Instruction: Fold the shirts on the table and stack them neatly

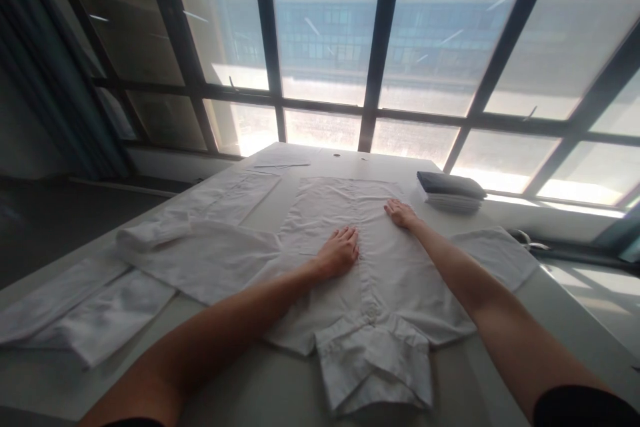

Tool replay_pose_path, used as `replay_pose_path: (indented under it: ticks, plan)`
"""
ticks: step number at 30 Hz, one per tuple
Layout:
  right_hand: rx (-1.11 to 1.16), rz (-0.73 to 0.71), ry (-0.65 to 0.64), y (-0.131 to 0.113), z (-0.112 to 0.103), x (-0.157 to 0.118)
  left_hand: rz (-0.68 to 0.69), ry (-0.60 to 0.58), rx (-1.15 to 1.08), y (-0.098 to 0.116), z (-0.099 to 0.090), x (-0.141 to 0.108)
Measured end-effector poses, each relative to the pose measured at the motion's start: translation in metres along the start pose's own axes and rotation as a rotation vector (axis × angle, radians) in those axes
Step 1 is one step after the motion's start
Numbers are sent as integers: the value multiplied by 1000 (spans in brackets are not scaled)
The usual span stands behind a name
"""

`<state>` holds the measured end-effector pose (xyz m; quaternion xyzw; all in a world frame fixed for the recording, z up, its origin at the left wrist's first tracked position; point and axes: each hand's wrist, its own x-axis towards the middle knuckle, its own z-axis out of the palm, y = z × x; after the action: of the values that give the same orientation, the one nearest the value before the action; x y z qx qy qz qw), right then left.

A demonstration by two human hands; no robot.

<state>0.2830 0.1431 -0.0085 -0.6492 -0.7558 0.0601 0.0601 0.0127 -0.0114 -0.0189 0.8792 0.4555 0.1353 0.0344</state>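
A white button-up shirt (395,267) lies spread front side up on the table, its collar (375,367) toward me and its hem at the far side. Its sleeves reach out to the left and right. My left hand (340,251) rests flat on the shirt, just left of the button strip, fingers stretched out. Farther up and to the right, my right hand (400,212) lies on the shirt near its far right part, fingers extended and touching the cloth. Neither hand grips anything.
White trousers or similar cloth (110,307) lie along the table's left side, partly under the left sleeve. A folded stack with a dark top piece (450,185) sits at the back right. Thin white sheets (280,159) lie at the back left. Large windows stand beyond the table.
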Motion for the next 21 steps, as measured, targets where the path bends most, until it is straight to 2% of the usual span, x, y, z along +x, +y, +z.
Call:
replay_pose_path:
  ticks: [4, 7, 11, 16, 19, 21]
  plan:
    - [-4, 155, 7, 28, -10, -3, -7, -6, -3, 0, 0, 0]
    - [4, 227, 38, 24, -14, -6, -10, -7, 2, 0, 1, 1]
    - [32, 200, 114, -19, -6, -13, -12, -18, 8, 0, 0, 2]
    - [87, -114, 75, -93, 24, -44, -9, -1, 7, 1, 0, 2]
    - [91, -251, 80, -115, 35, -67, -11, 8, -14, 2, 0, 2]
    - [78, -266, 89, -119, 35, -76, -17, 0, -21, 2, 0, 2]
